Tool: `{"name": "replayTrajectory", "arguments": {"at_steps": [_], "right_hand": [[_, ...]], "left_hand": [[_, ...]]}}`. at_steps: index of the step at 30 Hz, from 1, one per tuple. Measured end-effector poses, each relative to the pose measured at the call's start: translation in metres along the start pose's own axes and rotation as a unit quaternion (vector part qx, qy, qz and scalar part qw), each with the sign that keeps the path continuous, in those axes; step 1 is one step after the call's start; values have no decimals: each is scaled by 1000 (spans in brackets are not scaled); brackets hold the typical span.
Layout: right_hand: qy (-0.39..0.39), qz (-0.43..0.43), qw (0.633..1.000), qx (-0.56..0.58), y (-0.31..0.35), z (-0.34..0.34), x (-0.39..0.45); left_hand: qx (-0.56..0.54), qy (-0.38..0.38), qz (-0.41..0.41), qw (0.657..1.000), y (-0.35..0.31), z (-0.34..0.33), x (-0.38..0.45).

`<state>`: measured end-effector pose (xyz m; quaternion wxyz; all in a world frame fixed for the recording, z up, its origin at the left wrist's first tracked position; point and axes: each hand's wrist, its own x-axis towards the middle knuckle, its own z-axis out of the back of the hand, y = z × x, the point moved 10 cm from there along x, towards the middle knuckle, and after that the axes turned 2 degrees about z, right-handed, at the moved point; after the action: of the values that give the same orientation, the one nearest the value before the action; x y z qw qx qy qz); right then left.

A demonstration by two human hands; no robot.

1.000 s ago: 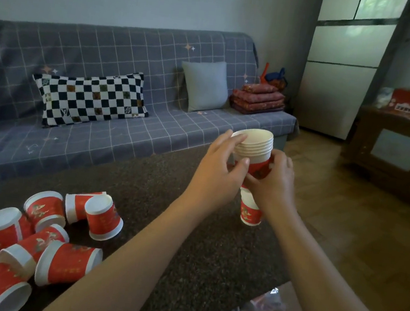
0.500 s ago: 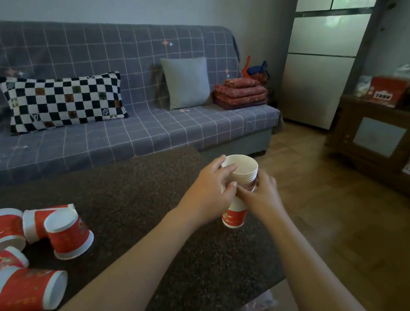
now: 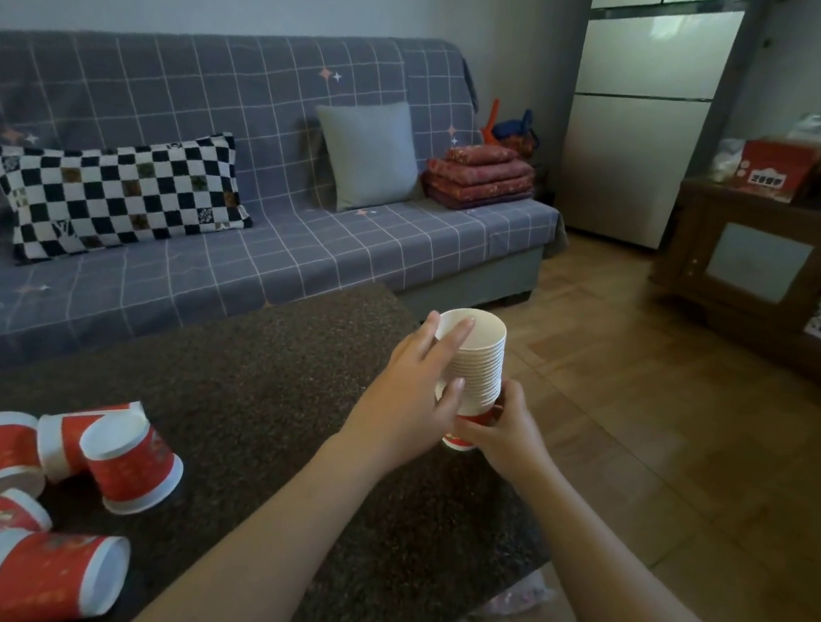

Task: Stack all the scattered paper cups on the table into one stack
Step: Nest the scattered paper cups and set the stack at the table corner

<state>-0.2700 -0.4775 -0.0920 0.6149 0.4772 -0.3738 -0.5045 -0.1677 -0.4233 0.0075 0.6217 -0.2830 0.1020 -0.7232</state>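
Note:
A stack of paper cups (image 3: 478, 365), white rims above a red base, stands upright near the right end of the dark table (image 3: 251, 410). My left hand (image 3: 413, 399) wraps the stack's left side, with fingertips on the top rim. My right hand (image 3: 507, 434) grips the red bottom cup from the right. Several loose red cups (image 3: 64, 501) lie scattered at the table's near left; one (image 3: 130, 467) stands upside down, the others lie on their sides.
A grey checked sofa (image 3: 262, 241) with cushions runs behind the table. Wooden floor lies to the right, with a brown cabinet (image 3: 765, 266) at the far right. Crumpled plastic wrap (image 3: 512, 602) lies on the floor by the table's near right corner.
The stack has been pressed together: it is shorter, with rims packed tight. Both hands and the stack have come lower, close to the table. My view has shifted right.

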Motion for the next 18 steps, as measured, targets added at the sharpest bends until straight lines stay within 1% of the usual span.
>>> {"name": "replayTrajectory", "arguments": {"at_steps": [2,4,8,10,13,15,16,18], "right_hand": [[-16,20,999,-26,7,7,-4],[-37,47,996,-71,21,19,-10],[-72,109,967,-220,61,43,-20],[-81,109,964,-229,76,51,-24],[-100,101,960,-242,95,61,-22],[-104,92,958,-250,104,63,-15],[-101,92,958,-252,108,60,-11],[-84,99,959,-251,110,49,-3]], "left_hand": [[-28,-9,7,1000,8,4,-4],[-84,-32,28,996,21,10,-5],[-223,-56,139,963,56,-1,-9],[-257,-44,188,947,66,-17,-12],[-296,6,233,926,70,-47,-15],[-349,41,251,902,75,-69,-17],[-387,52,256,885,75,-79,-17],[-476,69,266,835,71,-91,-22]]}}
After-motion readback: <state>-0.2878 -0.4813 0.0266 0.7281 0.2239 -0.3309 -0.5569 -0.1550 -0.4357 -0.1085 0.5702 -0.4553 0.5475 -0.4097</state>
